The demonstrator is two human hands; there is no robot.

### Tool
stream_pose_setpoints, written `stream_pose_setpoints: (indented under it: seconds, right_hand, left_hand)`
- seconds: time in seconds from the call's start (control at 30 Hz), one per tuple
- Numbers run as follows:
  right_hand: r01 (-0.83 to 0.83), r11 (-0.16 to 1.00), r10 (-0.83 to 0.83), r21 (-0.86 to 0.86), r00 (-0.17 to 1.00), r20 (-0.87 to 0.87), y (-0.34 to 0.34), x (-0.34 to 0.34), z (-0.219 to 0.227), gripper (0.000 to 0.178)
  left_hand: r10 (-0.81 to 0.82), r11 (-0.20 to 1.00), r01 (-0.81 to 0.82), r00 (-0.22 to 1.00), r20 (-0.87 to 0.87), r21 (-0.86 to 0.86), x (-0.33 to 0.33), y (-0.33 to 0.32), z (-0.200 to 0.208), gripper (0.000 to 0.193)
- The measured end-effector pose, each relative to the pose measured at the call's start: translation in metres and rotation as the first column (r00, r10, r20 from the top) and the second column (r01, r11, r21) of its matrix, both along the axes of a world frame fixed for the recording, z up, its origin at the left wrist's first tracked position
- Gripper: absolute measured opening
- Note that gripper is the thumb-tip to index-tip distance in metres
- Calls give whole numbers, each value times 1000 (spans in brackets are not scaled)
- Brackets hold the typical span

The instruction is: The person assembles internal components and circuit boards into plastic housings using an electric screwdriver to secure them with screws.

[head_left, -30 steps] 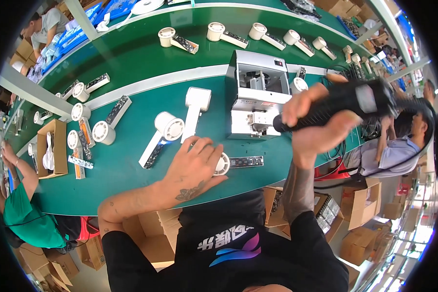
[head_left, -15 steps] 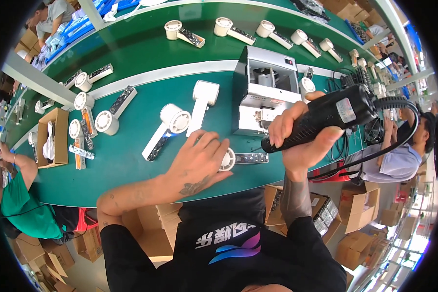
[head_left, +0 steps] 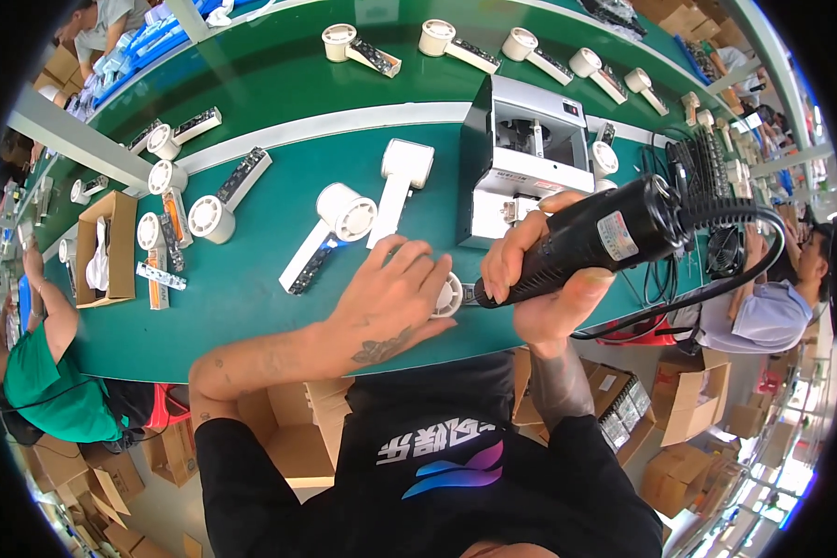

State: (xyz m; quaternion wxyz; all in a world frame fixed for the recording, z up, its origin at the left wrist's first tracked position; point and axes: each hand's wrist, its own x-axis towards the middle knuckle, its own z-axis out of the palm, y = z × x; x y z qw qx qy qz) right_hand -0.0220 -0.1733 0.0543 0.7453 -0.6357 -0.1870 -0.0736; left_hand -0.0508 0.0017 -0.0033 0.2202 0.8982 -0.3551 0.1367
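White round fan part [head_left: 448, 296] on green tabletop [head_left: 251, 279], pinned flat under left hand [head_left: 391, 298]. Black electric screwdriver [head_left: 586, 237] clenched in right hand [head_left: 549, 288] at 3 o'clock, tip touching part. Risk: bit slipping toward fingers if tilted.

Long green workbench [head_left: 251, 307], cardboard boxes [head_left: 679, 418]

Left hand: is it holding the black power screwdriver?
No. The left hand lies flat on a white fan part on the green belt, while the right hand grips the screwdriver.
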Motion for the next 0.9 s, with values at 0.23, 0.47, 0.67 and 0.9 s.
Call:
stream_pose_setpoints:
  seconds: [0.23, 0.47, 0.67, 0.9]
  right_hand:
    - [-50, 995, 49, 85, 999, 14, -7, -3, -4, 93]
    - [-101, 990, 101, 102, 995, 6, -6, -7, -1, 92]
    - [-98, 950, 78, 298, 994, 78, -8, 6, -3, 87]
    - [-56, 982, 48, 178, 998, 50, -8, -3, -12, 87]
  left_hand:
    - [5, 1000, -5, 1000, 10, 19, 2, -2, 1, 65]
    - [9, 1000, -9, 1000, 11, 10, 1, -1, -1, 65]
    - [8, 1000, -8, 1000, -4, 23, 2, -1, -1, 65]
    - [5, 1000, -5, 1000, 11, 19, 0, -2, -2, 65]
